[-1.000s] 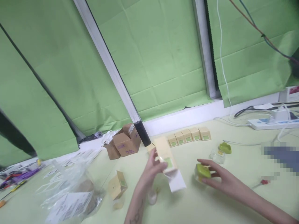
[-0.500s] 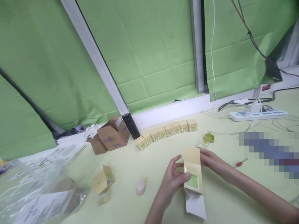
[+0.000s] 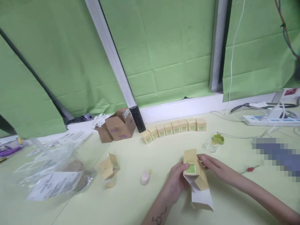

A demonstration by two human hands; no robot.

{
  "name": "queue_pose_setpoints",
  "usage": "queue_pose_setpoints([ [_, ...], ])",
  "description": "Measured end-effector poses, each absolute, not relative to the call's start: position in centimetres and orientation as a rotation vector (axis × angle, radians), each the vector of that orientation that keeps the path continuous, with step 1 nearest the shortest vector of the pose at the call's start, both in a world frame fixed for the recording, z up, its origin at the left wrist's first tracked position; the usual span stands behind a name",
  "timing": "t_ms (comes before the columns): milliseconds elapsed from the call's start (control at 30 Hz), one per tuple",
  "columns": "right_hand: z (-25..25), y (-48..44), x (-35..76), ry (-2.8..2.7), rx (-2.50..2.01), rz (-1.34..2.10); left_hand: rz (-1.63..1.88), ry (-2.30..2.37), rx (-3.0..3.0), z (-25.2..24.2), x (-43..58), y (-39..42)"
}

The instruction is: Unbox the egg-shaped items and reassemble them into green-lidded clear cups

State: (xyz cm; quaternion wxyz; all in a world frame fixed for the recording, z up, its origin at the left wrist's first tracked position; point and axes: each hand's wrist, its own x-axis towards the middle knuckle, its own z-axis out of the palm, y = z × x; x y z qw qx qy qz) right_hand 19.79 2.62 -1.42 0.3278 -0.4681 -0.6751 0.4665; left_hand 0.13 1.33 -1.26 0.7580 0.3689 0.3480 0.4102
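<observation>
Both of my hands hold a small tan carton [image 3: 195,175] with a green label, low in the middle of the view. My left hand [image 3: 176,182] grips its left side with fingers curled round it. My right hand [image 3: 214,168] holds the right side, fingers closed against the card. The carton's lower end is open, its white inner flap [image 3: 202,200] hanging down toward me. Whether anything is inside is hidden.
A row of several closed tan cartons [image 3: 175,127] lines the back of the pale green table [image 3: 131,200]. Nearby lie a clear jar [image 3: 209,145] with a green lid [image 3: 218,138], an open carton [image 3: 109,168], a pink scoop [image 3: 145,178], brown boxes [image 3: 118,128], a plastic bag [image 3: 55,178], a power strip [image 3: 269,120].
A second ago my right hand lay on a green-lidded jar while my left held the carton. Both hands came onto the carton, which has since tilted and opened at the bottom.
</observation>
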Motion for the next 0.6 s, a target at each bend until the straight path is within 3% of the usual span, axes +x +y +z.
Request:
queue_pose_setpoints([
  [233,-2.4,1.3,19.1,-2.357,-0.875,0.598,1.178,0.826,0.852,-1.2,-0.8,1.6],
  [367,-3.1,0.9,18.4,-2.227,-0.878,0.331,1.13,0.802,0.852,-1.7,-0.5,1.5],
  [600,-2.9,0.8,17.7,-2.156,-0.896,0.148,1.054,0.828,0.857,-2.3,0.2,1.4],
])
